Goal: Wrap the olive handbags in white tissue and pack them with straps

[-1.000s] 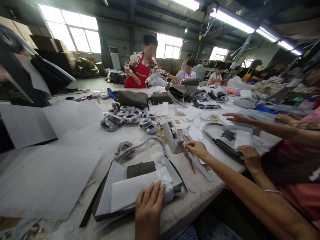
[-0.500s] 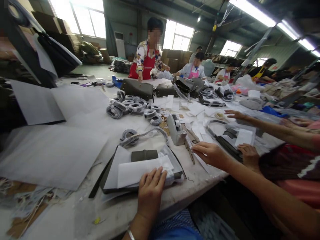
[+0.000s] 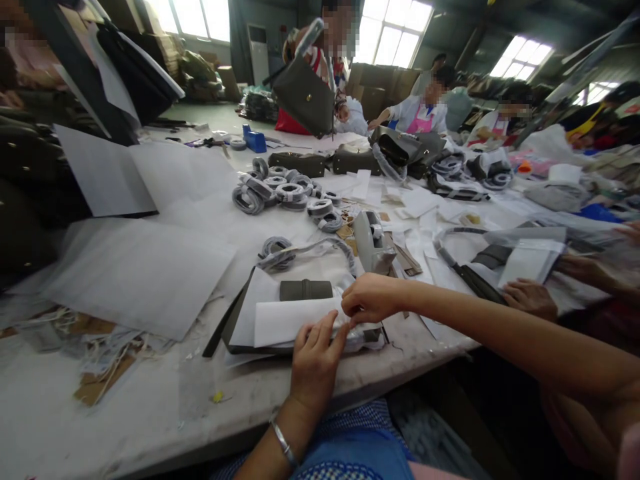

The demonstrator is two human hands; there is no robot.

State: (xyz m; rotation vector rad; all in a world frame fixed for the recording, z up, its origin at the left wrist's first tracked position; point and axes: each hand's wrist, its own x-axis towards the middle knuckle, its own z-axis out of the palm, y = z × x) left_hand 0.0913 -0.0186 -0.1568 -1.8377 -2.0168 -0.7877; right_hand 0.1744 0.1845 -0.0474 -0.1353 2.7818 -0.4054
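A dark olive handbag [image 3: 235, 339] lies flat near the table's front edge, partly covered by translucent wrapping. On it rest a dark rolled piece [image 3: 306, 289] and a folded white sheet [image 3: 285, 323]. My left hand [image 3: 317, 360] presses down with stretched fingers on the right end of that sheet. Just beside it, my right hand [image 3: 375, 298] has its fingertips pinched together against the wrapping; what they hold is hidden. Behind the bag are its plastic-wrapped strap [image 3: 320, 248] and a grey tape dispenser [image 3: 371, 245].
Large white sheets [image 3: 140, 273] cover the left side, with tags and cords [image 3: 107, 353] in front. Wrapped strap coils [image 3: 290, 193] lie mid-table. A co-worker's hand [image 3: 530, 298] handles another bag at right. Across the table, a person lifts a handbag [image 3: 305, 97].
My right hand has moved left from beside the tape dispenser to the bag, next to my left hand. Across the table, a handbag has been raised. The view has shifted.
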